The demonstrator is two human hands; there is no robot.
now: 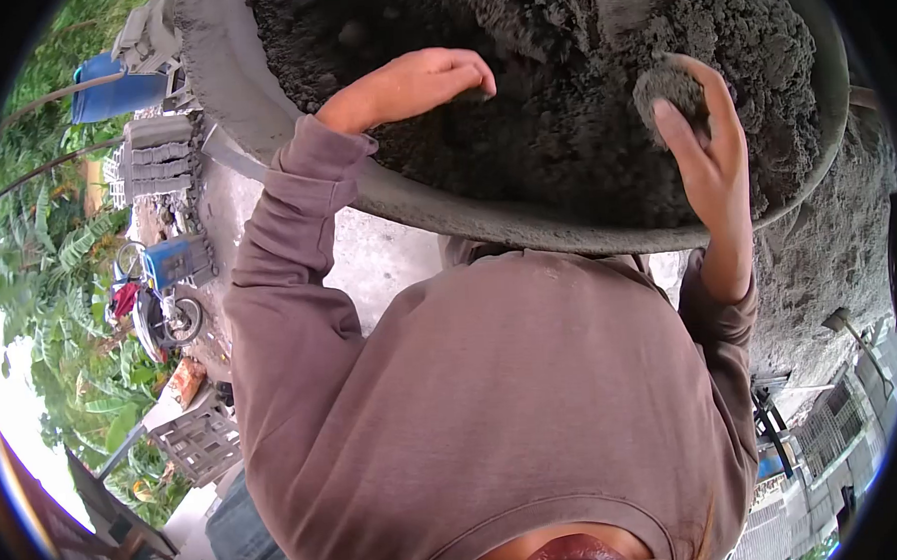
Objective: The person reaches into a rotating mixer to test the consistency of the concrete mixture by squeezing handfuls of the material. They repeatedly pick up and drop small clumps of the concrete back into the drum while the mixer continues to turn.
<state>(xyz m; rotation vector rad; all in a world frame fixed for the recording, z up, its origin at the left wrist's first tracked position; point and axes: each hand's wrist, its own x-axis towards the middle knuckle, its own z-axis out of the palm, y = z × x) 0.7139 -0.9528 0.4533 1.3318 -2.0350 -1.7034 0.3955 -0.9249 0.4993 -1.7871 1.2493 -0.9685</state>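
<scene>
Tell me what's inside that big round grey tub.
The tub is heaped with dark grey damp mix. The left hand presses into it; the right hand grips a clump. The tub's bottom is hidden.

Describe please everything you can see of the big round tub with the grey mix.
The tub is large, round and shallow, its rim and outer wall coated in smooth grey cement. It is heaped with dark, crumbly, damp-looking grey mix. The left hand rests palm down on the mix, while the right hand grips a lump of it.
</scene>
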